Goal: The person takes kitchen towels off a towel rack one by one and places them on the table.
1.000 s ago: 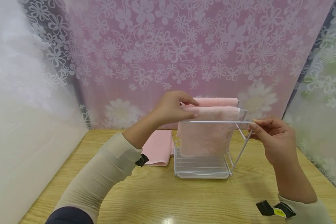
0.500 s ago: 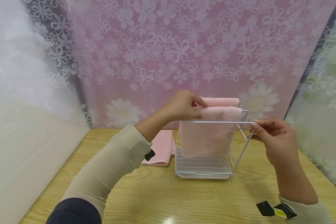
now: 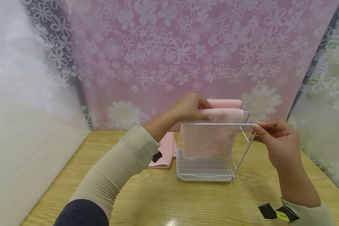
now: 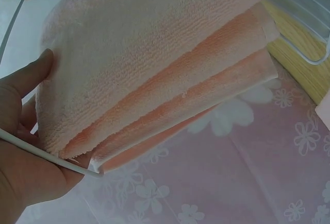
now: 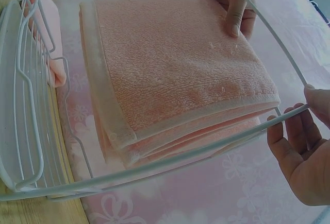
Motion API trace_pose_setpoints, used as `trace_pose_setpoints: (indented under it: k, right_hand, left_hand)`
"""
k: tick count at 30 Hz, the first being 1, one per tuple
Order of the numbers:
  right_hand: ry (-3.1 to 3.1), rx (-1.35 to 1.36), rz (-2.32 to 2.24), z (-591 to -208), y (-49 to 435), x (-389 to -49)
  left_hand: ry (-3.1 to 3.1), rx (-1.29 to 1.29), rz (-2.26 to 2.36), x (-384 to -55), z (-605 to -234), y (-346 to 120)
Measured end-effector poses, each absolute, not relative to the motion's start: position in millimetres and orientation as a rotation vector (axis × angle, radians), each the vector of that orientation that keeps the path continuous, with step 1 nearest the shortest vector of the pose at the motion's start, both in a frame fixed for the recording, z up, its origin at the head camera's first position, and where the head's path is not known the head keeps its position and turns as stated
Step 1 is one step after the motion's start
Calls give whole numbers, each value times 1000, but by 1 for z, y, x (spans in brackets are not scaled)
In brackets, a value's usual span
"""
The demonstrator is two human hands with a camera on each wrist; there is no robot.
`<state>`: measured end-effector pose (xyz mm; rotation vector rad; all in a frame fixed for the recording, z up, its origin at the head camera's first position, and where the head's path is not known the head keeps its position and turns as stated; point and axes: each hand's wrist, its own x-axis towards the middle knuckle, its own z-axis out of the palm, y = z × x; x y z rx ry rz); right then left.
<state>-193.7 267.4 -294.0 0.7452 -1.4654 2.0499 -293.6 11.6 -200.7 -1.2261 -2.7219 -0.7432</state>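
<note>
A pink terry towel (image 3: 209,141) hangs folded over an upper bar of a white wire rack (image 3: 204,176). Behind it a second pink towel (image 3: 226,103) drapes over a farther bar. My left hand (image 3: 190,107) pinches the top fold of the front towel near its left end; in the left wrist view the thumb (image 4: 36,72) lies against the cloth, with other fingers partly hidden behind. A white rod passes in front of that hand. My right hand (image 3: 282,142) grips the rack's upper front right corner between thumb and fingers, also seen in the right wrist view.
Left of the rack, another folded pink towel (image 3: 167,152) lies on the wooden table (image 3: 164,201). The rack's base has a wire shelf over a white tray. A pink floral curtain (image 3: 169,56) hangs behind, with pale sheets at both sides.
My left hand has slid to the right along the top of the front towel. The right hand, the rack and the towels have stayed nearly in place.
</note>
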Motion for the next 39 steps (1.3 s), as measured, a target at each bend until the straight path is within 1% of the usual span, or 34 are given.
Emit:
trace_pose_setpoints:
  k: [11, 17, 23, 31, 34, 39]
  right_hand:
    - [-1490, 717, 2014, -294, 267, -193]
    - [-1510, 685, 1980, -293, 265, -193]
    - [-1489, 718, 2016, -294, 265, -194]
    - [-1492, 670, 2007, -295, 265, -192]
    - [-1502, 652, 2003, -294, 264, -191]
    - [-1523, 699, 1995, -292, 266, -189]
  left_hand:
    - [-2717, -1267, -745, -292, -200, 16]
    - [-2715, -1231, -856, -293, -204, 14]
    - [-2691, -1161, -995, -294, -208, 14]
    - [-2542, -1116, -1176, -292, -207, 13]
    - [-2534, -1100, -1178, -291, -205, 13]
    - [-2538, -1115, -1142, -289, -200, 12]
